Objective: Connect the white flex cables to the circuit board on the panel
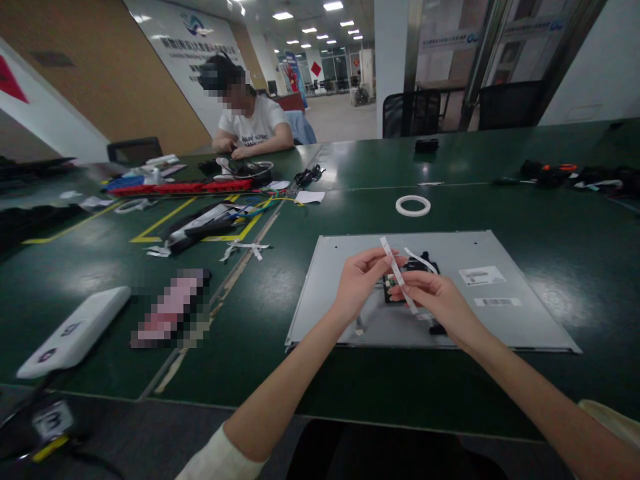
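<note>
My left hand (361,279) pinches the upper part of a strip of white tape (399,277) between thumb and fingers. Lower down, my right hand (436,298) grips the same strip, which runs at a slant between both hands. Beneath them lies a flat grey metal panel (325,293), with labels on its right side. At its middle sits a black part with a small circuit board (390,291), partly hidden by my fingers. A second, curved white strip (420,259) shows just behind my right hand. Beyond the panel, a roll of white tape (413,212) rests on the table.
A white power bank (75,333) and a blurred-out phone-like object (173,308) lie left on the green table (260,373). Tape scraps (245,250), cables (310,175) and a red strip (185,187) are farther off. Across the table sits another person (255,120).
</note>
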A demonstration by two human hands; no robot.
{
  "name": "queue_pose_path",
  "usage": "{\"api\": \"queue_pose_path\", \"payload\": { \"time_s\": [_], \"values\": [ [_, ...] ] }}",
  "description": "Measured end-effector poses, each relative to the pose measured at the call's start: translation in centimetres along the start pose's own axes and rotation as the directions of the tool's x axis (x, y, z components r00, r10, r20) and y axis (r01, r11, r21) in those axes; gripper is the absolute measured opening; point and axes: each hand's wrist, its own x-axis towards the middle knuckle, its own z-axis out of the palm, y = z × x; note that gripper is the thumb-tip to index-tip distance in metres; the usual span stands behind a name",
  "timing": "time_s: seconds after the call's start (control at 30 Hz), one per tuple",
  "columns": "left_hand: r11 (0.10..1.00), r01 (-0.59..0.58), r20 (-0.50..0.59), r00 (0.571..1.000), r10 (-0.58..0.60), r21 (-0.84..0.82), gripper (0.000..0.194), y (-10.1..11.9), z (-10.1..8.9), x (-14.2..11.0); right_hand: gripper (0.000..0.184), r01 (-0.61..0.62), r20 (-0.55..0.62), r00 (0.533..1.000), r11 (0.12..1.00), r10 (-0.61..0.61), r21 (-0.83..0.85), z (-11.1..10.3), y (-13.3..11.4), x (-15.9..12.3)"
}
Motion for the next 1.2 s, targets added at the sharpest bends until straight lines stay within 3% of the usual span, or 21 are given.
{"api": "queue_pose_path", "payload": {
  "time_s": [0.43,1.2],
  "values": [
    [0.999,-0.036,-0.012,0.999,0.036,0.034,0.023,-0.07,-0.07,-0.01,0.035,-0.054,0.029,0.998,0.999,0.054,-0.007,0.08,-0.22,0.07],
    [0.994,-0.056,-0.047,0.997,0.061,0.096,0.025,-0.30,-0.13,0.15,0.035,-0.002,0.031,1.000,0.997,0.005,-0.083,0.19,-0.39,-0.08]
  ]
}}
